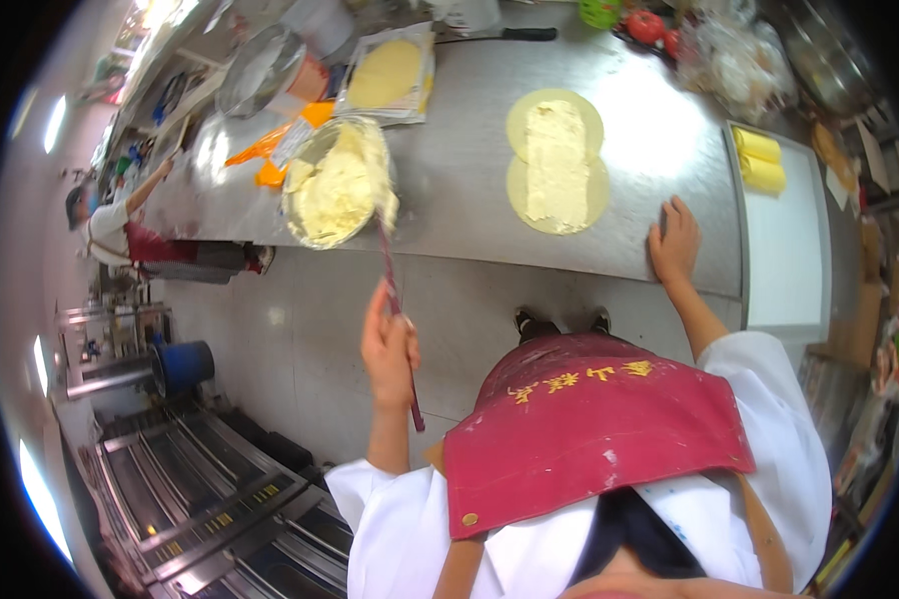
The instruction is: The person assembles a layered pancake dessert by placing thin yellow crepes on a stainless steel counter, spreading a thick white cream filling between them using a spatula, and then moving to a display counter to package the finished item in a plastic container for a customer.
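My left hand grips the long thin purple handle of a cream-coated spreading tool, whose far end is in a metal bowl of pale yellow cream. Flat on the steel table near its front edge rests my right hand, empty, with fingers spread. Between the hands, farther in, two thin round yellow-green crepes overlap. A long strip of cream lies across both. At the back left, a stack of round yellow crepes sits on its plastic wrapping.
Right of my right hand is a white tray with yellow rolls. A black-handled knife lies at the back. Orange packaging and a large container stand beyond the bowl. Another person works at the far left.
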The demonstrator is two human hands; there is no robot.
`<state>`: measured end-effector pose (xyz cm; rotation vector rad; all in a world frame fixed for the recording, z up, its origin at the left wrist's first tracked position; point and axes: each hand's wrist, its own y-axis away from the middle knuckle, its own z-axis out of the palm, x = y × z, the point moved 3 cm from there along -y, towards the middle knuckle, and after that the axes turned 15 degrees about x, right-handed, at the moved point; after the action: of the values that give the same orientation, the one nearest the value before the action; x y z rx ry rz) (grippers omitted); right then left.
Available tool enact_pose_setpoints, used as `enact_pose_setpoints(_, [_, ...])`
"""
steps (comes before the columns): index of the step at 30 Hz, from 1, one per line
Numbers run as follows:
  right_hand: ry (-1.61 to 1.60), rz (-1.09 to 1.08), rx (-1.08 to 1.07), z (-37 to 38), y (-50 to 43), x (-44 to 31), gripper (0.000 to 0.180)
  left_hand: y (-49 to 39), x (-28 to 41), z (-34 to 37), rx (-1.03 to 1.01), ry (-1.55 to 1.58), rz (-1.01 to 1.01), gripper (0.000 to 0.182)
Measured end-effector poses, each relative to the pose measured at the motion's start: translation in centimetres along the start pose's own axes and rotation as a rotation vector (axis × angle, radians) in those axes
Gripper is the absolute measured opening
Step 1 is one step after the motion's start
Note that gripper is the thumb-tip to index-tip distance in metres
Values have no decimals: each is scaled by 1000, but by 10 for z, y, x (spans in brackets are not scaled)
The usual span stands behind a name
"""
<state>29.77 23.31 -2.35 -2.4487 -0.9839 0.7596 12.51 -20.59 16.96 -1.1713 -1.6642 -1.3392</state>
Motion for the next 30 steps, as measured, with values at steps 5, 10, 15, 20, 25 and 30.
enact_pose_setpoints(5, [19,-21,-8,-1,2,2,47,-109,41,2,-130,746,-378,42])
enact_pose_setpoints(10, [25,-27,-39,-2,1,1,46,-194,29,39,-262,1070,-849,17])
enact_pose_setpoints(15, [31,-20,-25,-2,0,0,46,-209,24,71,-362,1315,-863,12])
enact_pose_setpoints(20, [48,-24,-20,-1,2,0,45,-190,15,77,-460,1669,-761,14])
enact_pose_setpoints(25, [45,-28,-13,-3,-1,-2,45,-188,3,80,-578,1819,-641,11])
enact_pose_setpoints(30, [-19,-17,10,-5,-3,-4,44,-156,1,66,-582,1649,-492,19])
